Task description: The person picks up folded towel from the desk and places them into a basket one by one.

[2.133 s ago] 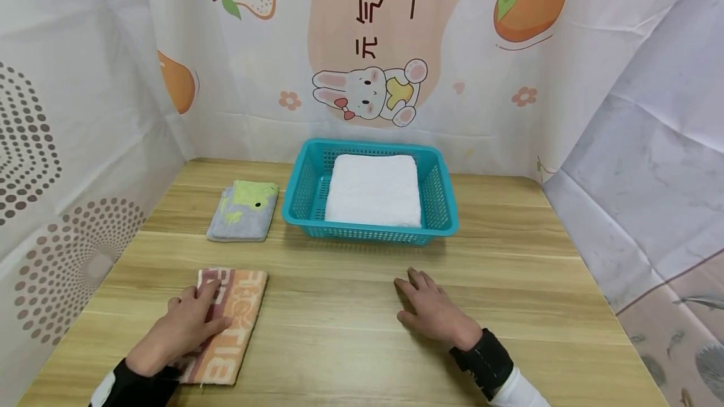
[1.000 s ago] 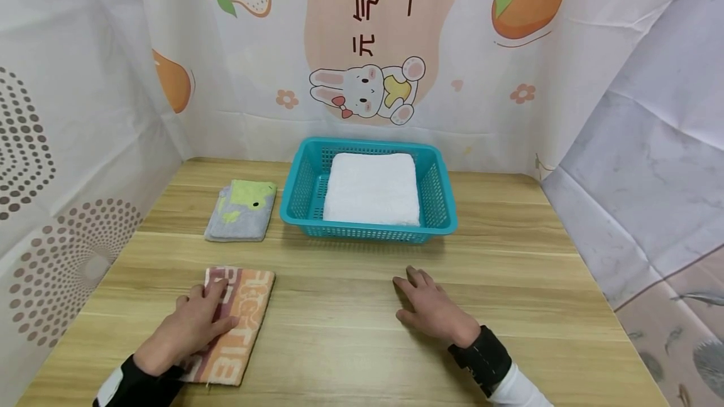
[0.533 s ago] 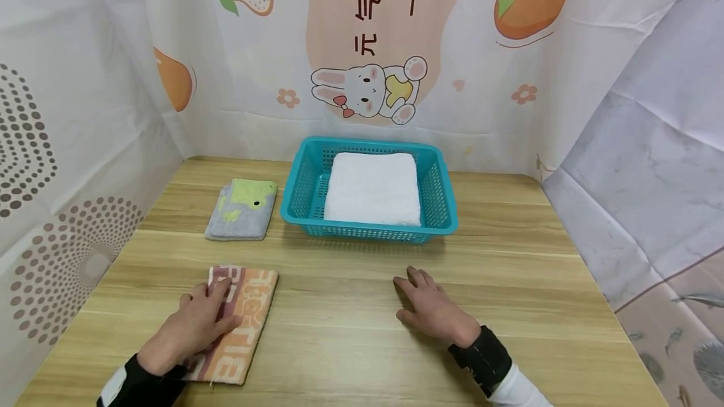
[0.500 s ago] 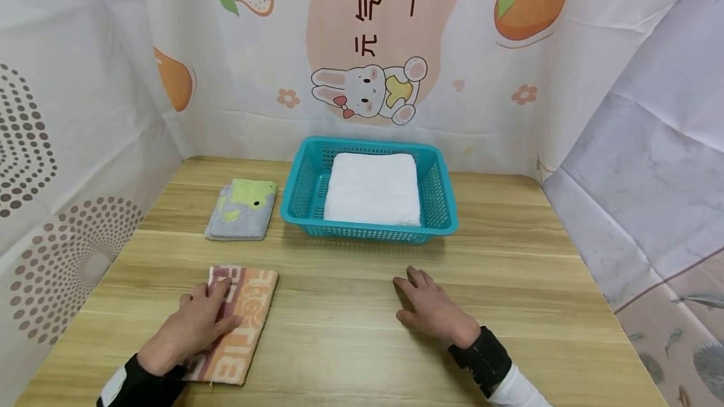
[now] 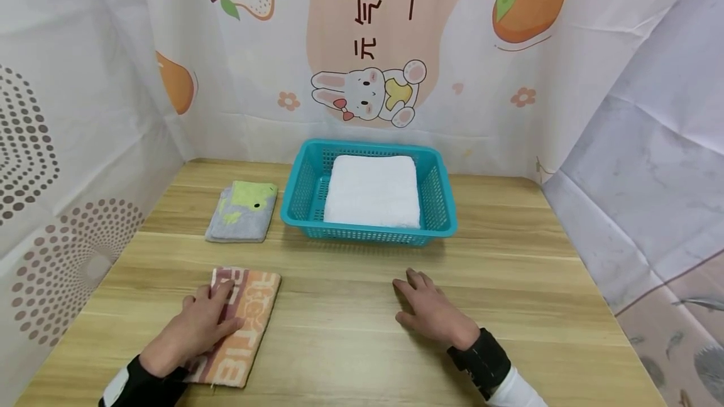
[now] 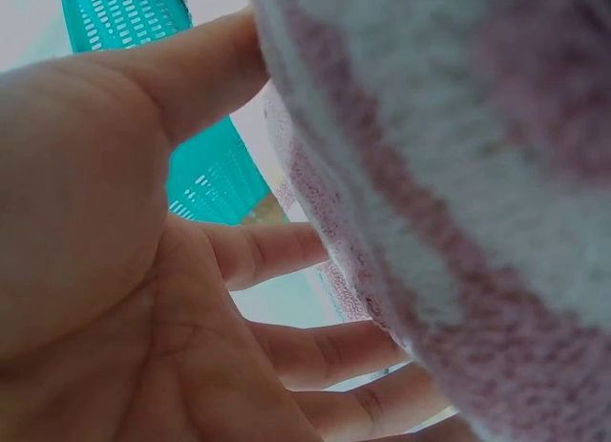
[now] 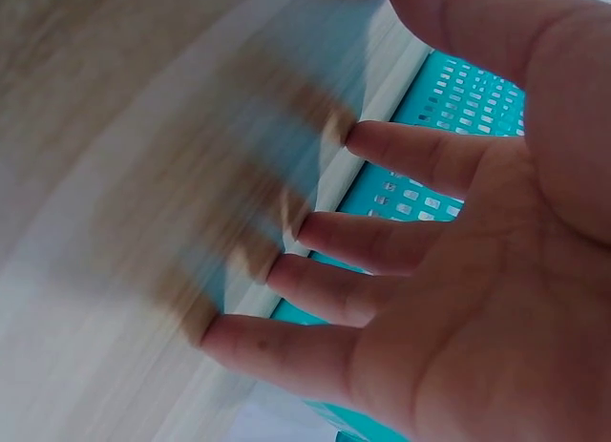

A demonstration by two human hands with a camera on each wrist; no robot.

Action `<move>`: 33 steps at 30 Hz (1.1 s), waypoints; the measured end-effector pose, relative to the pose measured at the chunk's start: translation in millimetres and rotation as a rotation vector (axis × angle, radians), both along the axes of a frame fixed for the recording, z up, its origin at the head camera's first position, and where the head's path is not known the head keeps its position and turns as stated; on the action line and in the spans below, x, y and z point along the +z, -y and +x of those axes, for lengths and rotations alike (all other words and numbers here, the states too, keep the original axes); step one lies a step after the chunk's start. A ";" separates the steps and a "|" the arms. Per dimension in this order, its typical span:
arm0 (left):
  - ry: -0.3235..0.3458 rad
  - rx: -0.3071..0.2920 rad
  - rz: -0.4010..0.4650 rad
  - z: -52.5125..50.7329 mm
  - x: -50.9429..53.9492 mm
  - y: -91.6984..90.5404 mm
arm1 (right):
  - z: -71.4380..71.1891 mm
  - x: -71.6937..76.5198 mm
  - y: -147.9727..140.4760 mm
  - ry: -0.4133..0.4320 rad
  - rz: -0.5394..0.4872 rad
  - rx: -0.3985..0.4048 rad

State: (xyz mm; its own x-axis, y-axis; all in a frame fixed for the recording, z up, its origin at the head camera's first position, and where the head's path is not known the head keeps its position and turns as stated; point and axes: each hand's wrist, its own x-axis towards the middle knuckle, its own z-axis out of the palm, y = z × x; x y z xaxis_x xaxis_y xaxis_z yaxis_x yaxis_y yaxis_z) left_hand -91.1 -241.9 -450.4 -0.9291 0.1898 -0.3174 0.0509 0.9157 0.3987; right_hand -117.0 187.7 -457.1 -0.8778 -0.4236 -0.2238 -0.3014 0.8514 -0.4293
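A folded orange and mauve towel (image 5: 249, 325) with pale lettering lies at the front left of the table. My left hand (image 5: 198, 325) rests on its left part, thumb and fingertips touching the cloth. In the left wrist view the fingers (image 6: 325, 351) reach fairly straight to the towel (image 6: 477, 270), with the palm raised. On bare wood to the right, my right hand (image 5: 432, 313) stands on its fingertips. The right wrist view shows its spread fingers (image 7: 382, 246) touching the tabletop and holding nothing.
A teal basket (image 5: 367, 234) with a folded white towel (image 5: 373, 190) in it stands at the back middle. Left of it lies a small folded grey and green towel (image 5: 243, 212). Printed cloth (image 5: 243, 80) hangs behind the table (image 5: 498, 256) and at both sides.
My left hand has slid the orange and mauve towel a little to the right across the table. The right hand, the basket and the other towels stay where they were.
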 end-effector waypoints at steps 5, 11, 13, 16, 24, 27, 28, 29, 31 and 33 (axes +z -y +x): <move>-0.004 -0.002 0.001 -0.3 2.0 -0.2 | 0.1 2.9 -0.1 -0.007 -0.010 0.006; -0.003 -0.003 0.008 -1.2 2.7 0.2 | -0.5 3.2 0.7 -0.001 -0.006 -0.001; 0.001 -0.001 0.008 -1.2 2.9 0.1 | -0.5 3.0 0.9 0.000 -0.004 0.000; 0.003 -0.001 0.011 -1.0 3.1 -0.4 | -0.3 2.8 0.9 0.007 -0.006 -0.005; 0.014 -0.004 0.006 -1.0 3.2 -1.6 | 0.0 -0.7 0.4 0.017 0.010 -0.014; 0.009 -0.008 -0.001 -1.6 2.8 -1.4 | -0.1 -1.2 0.2 0.012 0.008 -0.013; 0.008 -0.011 -0.002 -1.7 2.5 -1.3 | -0.1 -1.2 0.1 0.011 0.008 -0.013; 0.006 -0.013 -0.005 -1.8 2.1 -1.1 | -0.3 -1.1 0.1 0.010 0.009 -0.012; 0.002 -0.019 -0.010 -1.5 1.3 -0.7 | -0.6 -1.5 0.2 0.008 0.010 -0.010; 0.006 -0.024 -0.006 -1.2 1.5 -0.3 | -1.0 -1.4 0.1 0.005 0.007 -0.004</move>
State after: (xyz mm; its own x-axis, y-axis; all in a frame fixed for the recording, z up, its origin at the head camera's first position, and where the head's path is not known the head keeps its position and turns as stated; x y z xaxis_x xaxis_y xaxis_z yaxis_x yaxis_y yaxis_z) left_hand -92.2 -241.7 -448.9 -0.9224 0.2106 -0.3237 0.0711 0.9165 0.3937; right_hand -117.9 187.7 -458.5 -0.8782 -0.4185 -0.2316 -0.2958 0.8557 -0.4245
